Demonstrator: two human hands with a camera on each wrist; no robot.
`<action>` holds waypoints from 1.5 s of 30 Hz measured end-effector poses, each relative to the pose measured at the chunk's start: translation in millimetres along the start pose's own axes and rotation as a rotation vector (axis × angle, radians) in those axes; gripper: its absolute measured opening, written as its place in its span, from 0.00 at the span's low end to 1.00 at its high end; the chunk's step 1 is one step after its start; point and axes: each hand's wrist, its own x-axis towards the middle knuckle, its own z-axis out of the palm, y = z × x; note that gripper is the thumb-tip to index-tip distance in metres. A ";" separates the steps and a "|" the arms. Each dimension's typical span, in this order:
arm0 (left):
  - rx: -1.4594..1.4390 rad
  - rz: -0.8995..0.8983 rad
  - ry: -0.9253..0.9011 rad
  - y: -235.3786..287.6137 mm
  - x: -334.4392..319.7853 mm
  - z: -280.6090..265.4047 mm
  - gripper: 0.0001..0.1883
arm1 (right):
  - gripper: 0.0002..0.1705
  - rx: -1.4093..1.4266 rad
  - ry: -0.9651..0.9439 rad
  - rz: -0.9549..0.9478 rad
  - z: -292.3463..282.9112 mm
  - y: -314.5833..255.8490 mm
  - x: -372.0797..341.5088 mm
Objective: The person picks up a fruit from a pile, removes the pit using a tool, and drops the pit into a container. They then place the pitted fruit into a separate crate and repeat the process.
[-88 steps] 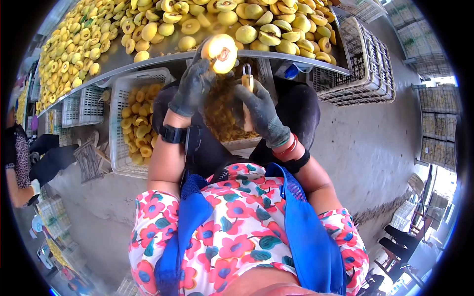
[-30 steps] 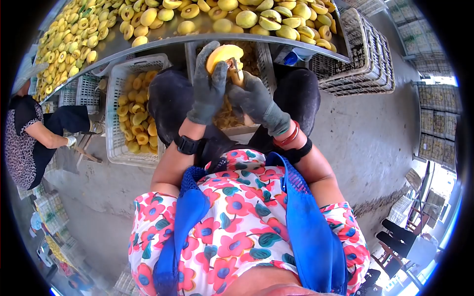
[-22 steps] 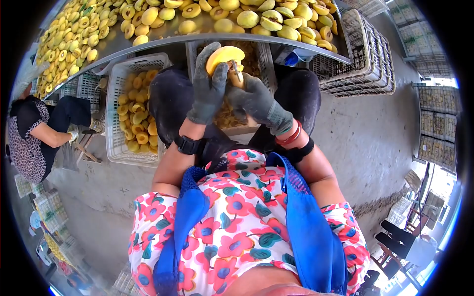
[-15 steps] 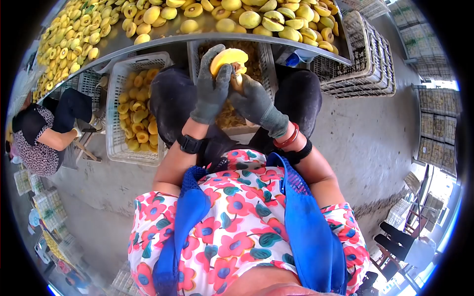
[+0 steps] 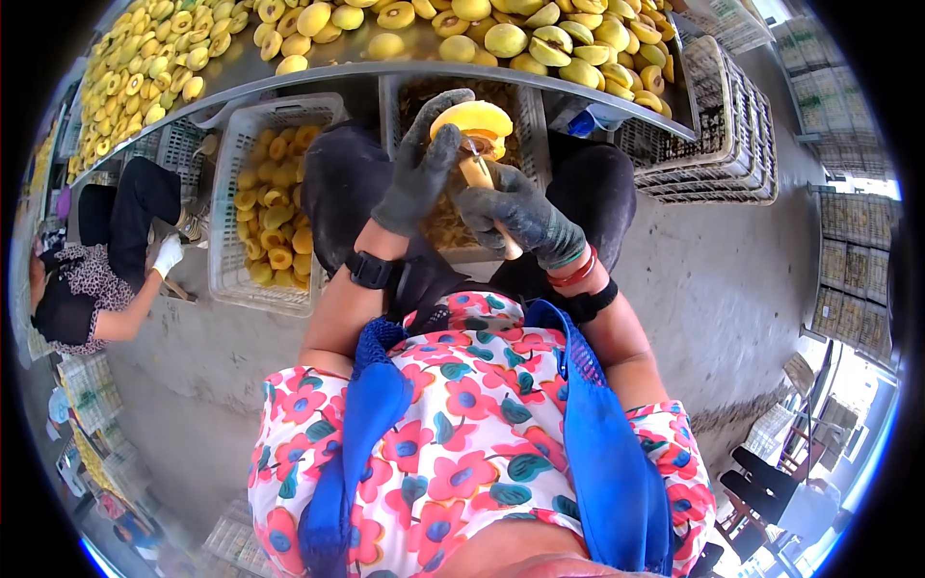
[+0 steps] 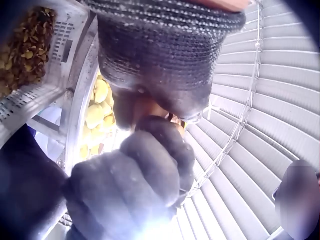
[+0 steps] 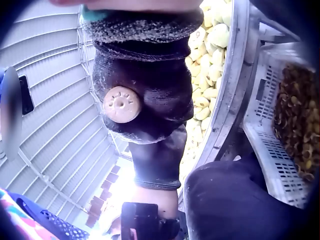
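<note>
In the head view my gloved left hand holds a yellow halved fruit, thumb on its near side and fingers behind it. My gloved right hand grips the wooden handle of a small tool, whose metal end touches the fruit's brownish middle. The handle's butt end shows beside the glove in the right wrist view. In the left wrist view the gloves cover most of the fruit and tool.
Halved fruit lies on a metal table in front. Below are a crate of fruit and a crate of brown scraps between the knees. Stacked crates stand at right; another person sits at left.
The right hand has lowered and moved right, showing more of the handle, while the left hand still holds the fruit. The person at left has moved an arm.
</note>
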 end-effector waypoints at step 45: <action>1.559 -0.763 0.348 -116.4 -33.6 -382.0 0.19 | 0.09 -0.397 0.460 0.231 -39.3 55.0 36.0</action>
